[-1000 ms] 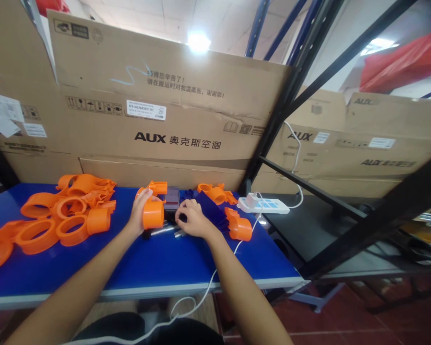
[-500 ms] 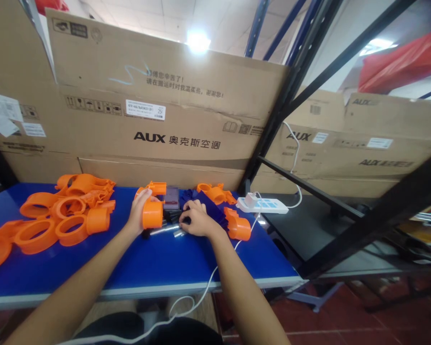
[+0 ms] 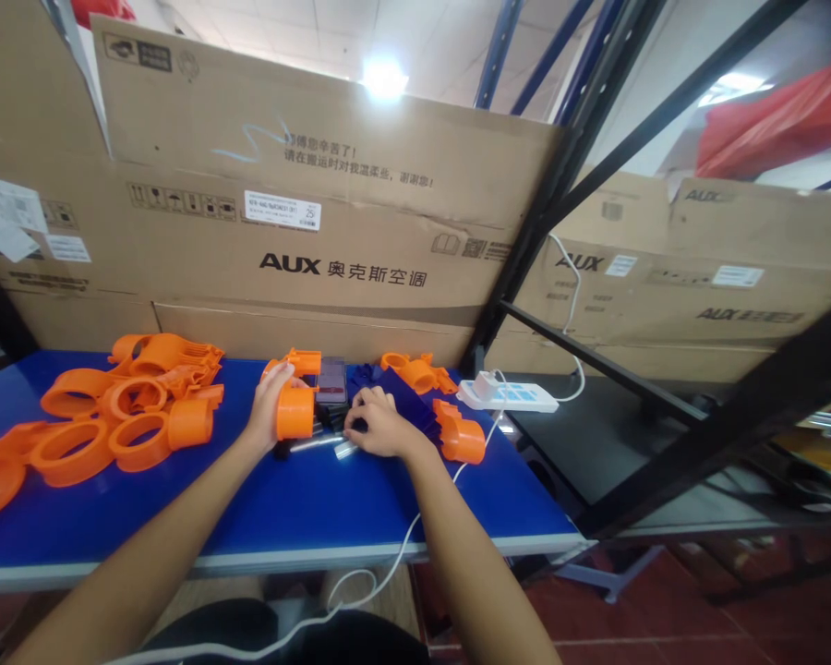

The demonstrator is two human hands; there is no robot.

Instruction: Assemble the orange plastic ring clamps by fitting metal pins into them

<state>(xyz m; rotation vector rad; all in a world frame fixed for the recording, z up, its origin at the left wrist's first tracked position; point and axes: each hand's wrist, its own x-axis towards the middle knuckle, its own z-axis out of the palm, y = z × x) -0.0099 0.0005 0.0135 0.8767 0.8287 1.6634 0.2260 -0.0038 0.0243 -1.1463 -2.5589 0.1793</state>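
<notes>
Where the white cable crosses my lap, the blue tabletop begins. Left hand is wrapped around an orange part mid-table; right hand is curled in over the metal rods, can't tell if it's pinching anything. More orange rings lie left. Dark flat device behind, white power strip right, by a black upright. Cardboard walls the back; lit ceiling beyond.

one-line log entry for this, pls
left grip: holds orange part | right grip: at dark pieces near metal rods, hold unclear | orange pile: left of both
</notes>
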